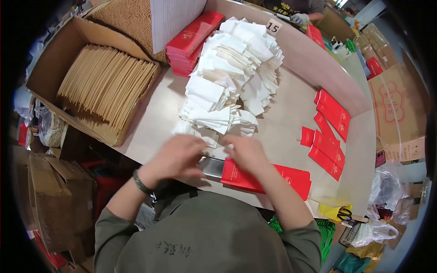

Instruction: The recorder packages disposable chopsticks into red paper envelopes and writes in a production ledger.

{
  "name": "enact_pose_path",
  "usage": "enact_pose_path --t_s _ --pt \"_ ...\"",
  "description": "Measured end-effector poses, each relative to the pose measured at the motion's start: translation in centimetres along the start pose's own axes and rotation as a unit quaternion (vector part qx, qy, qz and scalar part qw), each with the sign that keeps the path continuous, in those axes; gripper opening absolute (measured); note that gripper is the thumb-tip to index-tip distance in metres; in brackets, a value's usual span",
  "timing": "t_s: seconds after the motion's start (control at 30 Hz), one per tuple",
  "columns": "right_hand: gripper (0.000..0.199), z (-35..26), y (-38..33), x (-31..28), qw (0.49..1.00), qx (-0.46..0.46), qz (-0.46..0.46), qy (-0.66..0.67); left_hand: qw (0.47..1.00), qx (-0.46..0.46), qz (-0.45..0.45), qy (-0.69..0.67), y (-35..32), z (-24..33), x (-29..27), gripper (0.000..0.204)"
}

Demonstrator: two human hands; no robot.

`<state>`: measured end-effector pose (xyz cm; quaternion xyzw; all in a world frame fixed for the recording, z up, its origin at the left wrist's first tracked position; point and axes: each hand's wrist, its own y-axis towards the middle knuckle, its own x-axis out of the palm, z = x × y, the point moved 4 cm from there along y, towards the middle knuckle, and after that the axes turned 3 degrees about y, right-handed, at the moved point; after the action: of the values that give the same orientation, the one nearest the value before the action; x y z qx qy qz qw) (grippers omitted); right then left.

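Note:
My left hand point(175, 157) and my right hand point(246, 152) meet at the near edge of the table point(282, 123), fingers curled around a small white folded paper piece point(227, 148). What exactly each hand grips is blurred. Under my right wrist lies a red flat envelope point(291, 177), with a shiny metal strip point(211, 166) beside it. Just beyond my hands spreads a big heap of white folded papers point(232, 73).
A cardboard box point(50, 59) of tan sleeves point(107, 84) sits at the left. A stack of red envelopes point(193, 38) stands at the back, and loose red ones point(330, 132) lie at the right. Another person's gloved hand point(299, 18) works at the far end. Cartons and bags surround the table.

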<state>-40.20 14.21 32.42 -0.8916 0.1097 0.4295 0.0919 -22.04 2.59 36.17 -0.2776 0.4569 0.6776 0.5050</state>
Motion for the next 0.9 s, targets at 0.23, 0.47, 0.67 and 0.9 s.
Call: enact_pose_path --t_s 0.23,0.47,0.67,0.9 --pt "0.016 1.5 -0.4 -2.8 0.999 -0.021 0.002 -0.045 0.811 -0.502 0.006 0.301 -9.3 -17.1 -12.7 0.027" --pt "0.015 -3.4 -1.7 1.2 0.998 -0.006 -0.016 0.057 0.825 -0.440 0.020 0.354 -9.3 -16.6 -11.4 0.008" --pt "0.018 -5.1 -3.5 0.7 0.992 -0.093 0.081 -0.004 0.825 -0.417 -0.064 0.375 -9.4 -16.8 -11.6 0.010" --pt "0.024 -4.6 -5.9 0.4 0.983 -0.163 0.090 -0.005 0.815 -0.486 0.276 -0.156 -14.6 -14.4 -9.1 0.016"
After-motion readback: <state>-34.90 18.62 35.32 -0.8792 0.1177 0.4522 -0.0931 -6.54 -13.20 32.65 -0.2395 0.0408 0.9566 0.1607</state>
